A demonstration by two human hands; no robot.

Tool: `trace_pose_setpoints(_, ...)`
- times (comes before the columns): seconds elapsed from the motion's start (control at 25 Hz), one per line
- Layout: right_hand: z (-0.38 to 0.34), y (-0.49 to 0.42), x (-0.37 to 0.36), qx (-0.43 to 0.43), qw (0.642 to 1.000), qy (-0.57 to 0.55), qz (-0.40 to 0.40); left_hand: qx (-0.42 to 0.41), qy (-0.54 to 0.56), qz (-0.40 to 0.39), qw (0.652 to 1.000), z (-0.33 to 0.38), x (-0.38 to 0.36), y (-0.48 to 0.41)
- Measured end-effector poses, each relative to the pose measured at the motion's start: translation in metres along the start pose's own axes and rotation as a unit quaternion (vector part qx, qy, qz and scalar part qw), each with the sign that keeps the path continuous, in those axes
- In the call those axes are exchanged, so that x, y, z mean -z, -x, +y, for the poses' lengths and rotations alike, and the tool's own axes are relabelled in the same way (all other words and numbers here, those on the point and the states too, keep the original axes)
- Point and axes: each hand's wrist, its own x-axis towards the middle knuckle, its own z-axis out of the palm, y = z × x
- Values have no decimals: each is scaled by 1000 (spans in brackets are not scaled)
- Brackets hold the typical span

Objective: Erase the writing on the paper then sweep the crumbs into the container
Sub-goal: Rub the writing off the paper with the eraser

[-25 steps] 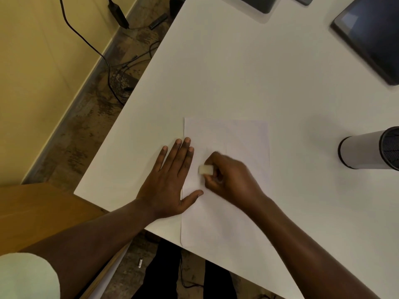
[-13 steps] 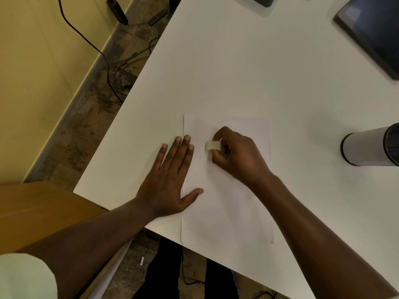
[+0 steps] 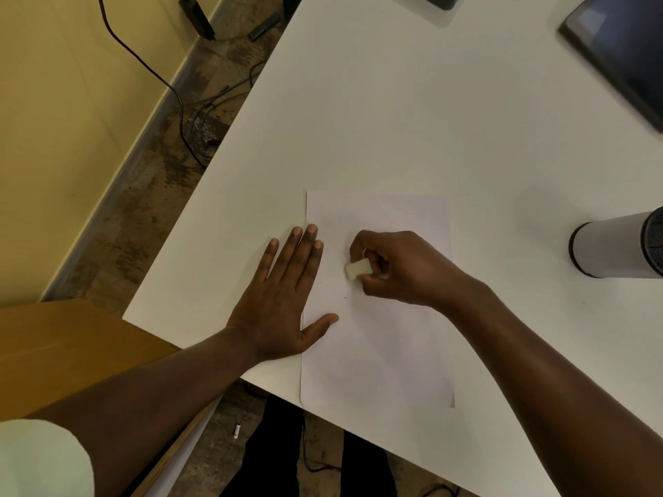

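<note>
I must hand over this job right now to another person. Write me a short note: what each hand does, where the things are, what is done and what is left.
Left hand: open and flat, pressing the left edge of the paper onto the table.
Right hand: grip shut on the eraser, which is low over the upper half of the sheet.
Container: at the right edge of the view, apart from the paper.
Done: no writing can be made out on the sheet; one small dark speck lies below the eraser.
Left: finish erasing if any marks remain, then sweep the crumbs into the container.
</note>
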Motion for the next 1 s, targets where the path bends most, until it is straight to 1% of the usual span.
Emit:
trace_pose_setpoints(0.04, 2, -3, 3, -2, 1000, 9, 2, 1, -1, -2, 1000, 0, 0, 0)
trace_pose_setpoints(0.16, 2, -13, 6, -33, 995, 35, 87, 2, -4, -4, 1000, 0, 1, 0)
trace_pose_setpoints(0.2, 0, -12, 5, -34, 994, 44, 89, 2, -5, -4, 1000, 0, 1, 0)
trace_pose_setpoints(0.24, 0, -8, 3, -28, 996, 50, 68, 2, -5, -5, 1000, 0, 0, 0)
trace_pose_setpoints(0.32, -2, 0, 3, -15, 998, 56, -3, 3, -5, -5, 1000, 0, 0, 0)
trace_pose_setpoints(0.36, -1, 0, 4, -15, 998, 61, -10, 4, -6, -6, 1000, 0, 0, 0)
trace_pose_setpoints(0.4, 1, -5, 6, -21, 997, 70, 12, 4, -7, -6, 1000, 0, 0, 0)
trace_pose_setpoints(0.48, 1, -18, 11, -40, 992, 76, 91, 4, -6, -3, 1000, 0, -1, 0)
trace_pose_setpoints(0.52, 0, -23, 12, -46, 990, 70, 112, 5, -4, 0, 1000, 0, -1, 0)
trace_pose_setpoints(0.56, -1, -25, 12, -46, 992, 59, 106, 5, -2, 2, 1000, 0, -2, 0)
trace_pose_setpoints(0.6, -2, -24, 11, -42, 996, 42, 73, 5, 0, 2, 1000, 0, -2, 0)
trace_pose_setpoints(0.68, -6, -19, 10, -45, 999, 4, -26, 5, 1, 3, 1000, 0, -2, 0)
trace_pose_setpoints(0.72, -7, -19, 10, -49, 998, -4, -49, 6, 0, 3, 1000, 0, -1, 0)
trace_pose_setpoints(0.76, -7, -20, 11, -55, 998, -6, -35, 6, -1, 4, 1000, 0, -1, 0)
trace_pose_setpoints(0.88, -10, -26, 11, -77, 993, -5, 86, 7, -1, 3, 1000, 1, -1, 0)
trace_pose_setpoints(0.92, -12, -23, 7, -77, 992, -9, 98, 7, -1, 2, 1000, 1, -1, 0)
trace_pose_setpoints(0.96, -13, -17, 1, -73, 993, -12, 87, 7, -1, 2, 1000, 1, -1, 0)
trace_pose_setpoints(1.0, -15, -10, -5, -67, 996, -19, 56, 6, 1, 3, 1000, 1, 0, 0)
